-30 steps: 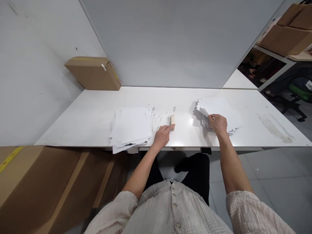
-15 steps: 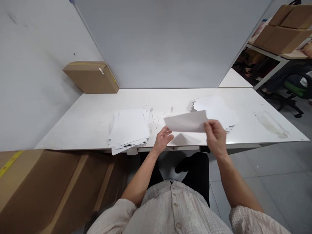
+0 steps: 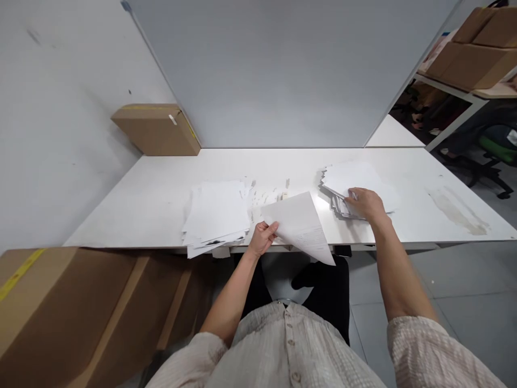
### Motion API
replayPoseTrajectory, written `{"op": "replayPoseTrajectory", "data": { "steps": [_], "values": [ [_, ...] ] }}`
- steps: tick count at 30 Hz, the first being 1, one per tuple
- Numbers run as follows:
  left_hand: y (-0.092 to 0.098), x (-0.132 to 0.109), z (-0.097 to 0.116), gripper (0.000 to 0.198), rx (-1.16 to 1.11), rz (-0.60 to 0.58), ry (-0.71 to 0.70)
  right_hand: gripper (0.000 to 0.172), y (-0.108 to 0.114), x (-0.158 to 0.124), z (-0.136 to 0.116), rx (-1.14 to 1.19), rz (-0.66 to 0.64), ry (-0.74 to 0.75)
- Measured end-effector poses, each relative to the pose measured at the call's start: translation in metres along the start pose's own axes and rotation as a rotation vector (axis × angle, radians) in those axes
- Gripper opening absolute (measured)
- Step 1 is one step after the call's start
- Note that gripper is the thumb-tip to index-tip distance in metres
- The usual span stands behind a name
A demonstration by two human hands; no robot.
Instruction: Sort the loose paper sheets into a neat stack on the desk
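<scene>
My left hand (image 3: pixel 263 237) pinches a sheet of paper (image 3: pixel 301 221) by its left side. The sheet hangs over the table's front edge, its lower right corner sloping down, with faint printed lines on it. My right hand (image 3: pixel 367 206) is at the right stack of papers (image 3: pixel 355 178), thumb and fingers closed on the near edge of a top sheet, which looks slightly lifted off those below. Left of my left hand lies another uneven stack of papers (image 3: pixel 218 210), some sheets sticking out past the front edge.
A flat cardboard box (image 3: pixel 157 129) stands at the back left of the white table (image 3: pixel 161 199), against a grey panel (image 3: pixel 258 75). Large cardboard boxes (image 3: pixel 64 302) fill the lower left. On the right are a shelf with cardboard boxes (image 3: pixel 468 64) and an office chair (image 3: pixel 498 148).
The sheet has passed from my right hand to my left and now hangs more open and lower. My right hand has moved to the edge of the right stack.
</scene>
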State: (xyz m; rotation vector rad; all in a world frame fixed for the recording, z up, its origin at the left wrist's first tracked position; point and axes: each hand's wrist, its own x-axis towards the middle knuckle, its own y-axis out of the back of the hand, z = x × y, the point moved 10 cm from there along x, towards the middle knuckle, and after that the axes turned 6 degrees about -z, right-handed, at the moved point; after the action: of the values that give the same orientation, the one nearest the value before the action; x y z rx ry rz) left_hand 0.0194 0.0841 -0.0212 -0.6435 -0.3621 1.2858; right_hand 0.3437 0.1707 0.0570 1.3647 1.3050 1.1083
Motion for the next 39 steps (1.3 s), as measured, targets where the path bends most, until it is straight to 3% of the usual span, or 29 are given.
{"op": "replayPoseTrajectory", "data": {
  "steps": [5,9,11,14,16,17,19,21,23,29,35,39],
  "values": [
    [0.004,0.003,-0.004,0.03,0.001,-0.034,-0.004,0.035,0.005,-0.006,-0.011,-0.138,0.014,-0.028],
    [0.007,0.003,-0.004,0.032,-0.013,0.014,0.002,0.037,0.058,-0.035,-0.021,-0.137,0.372,-0.114],
    [0.007,0.002,-0.003,0.033,-0.02,0.042,0.002,0.033,0.095,-0.065,-0.032,0.015,0.585,-0.067],
    [0.004,0.003,0.0,0.035,-0.017,0.066,-0.015,0.023,0.141,-0.113,-0.037,0.433,0.823,0.002],
    [0.0,0.004,0.004,0.037,-0.003,0.07,-0.044,0.018,0.148,-0.129,-0.034,0.775,0.837,0.035],
    [-0.003,0.005,0.006,0.038,0.004,0.077,-0.064,0.017,0.142,-0.129,-0.037,0.919,0.767,0.055],
    [-0.008,0.005,0.012,0.038,0.01,0.094,-0.1,0.018,0.113,-0.117,-0.053,1.082,0.496,0.086],
    [-0.015,0.005,0.016,0.038,0.008,0.098,-0.118,0.019,0.072,-0.107,-0.073,1.061,0.23,0.066],
    [-0.021,0.004,0.02,0.037,0.013,0.086,-0.135,0.02,0.04,-0.103,-0.083,0.969,0.135,0.019],
    [-0.025,0.002,0.024,0.038,0.019,0.102,-0.158,0.023,-0.012,-0.097,-0.095,1.064,0.014,-0.013],
    [-0.025,-0.003,0.039,0.04,0.256,0.144,-0.282,0.025,-0.02,-0.104,-0.096,1.157,0.109,-0.019],
    [-0.042,-0.01,0.059,0.039,0.494,0.101,-0.362,0.026,-0.02,-0.109,-0.101,1.335,0.194,-0.023]
  ]
}}
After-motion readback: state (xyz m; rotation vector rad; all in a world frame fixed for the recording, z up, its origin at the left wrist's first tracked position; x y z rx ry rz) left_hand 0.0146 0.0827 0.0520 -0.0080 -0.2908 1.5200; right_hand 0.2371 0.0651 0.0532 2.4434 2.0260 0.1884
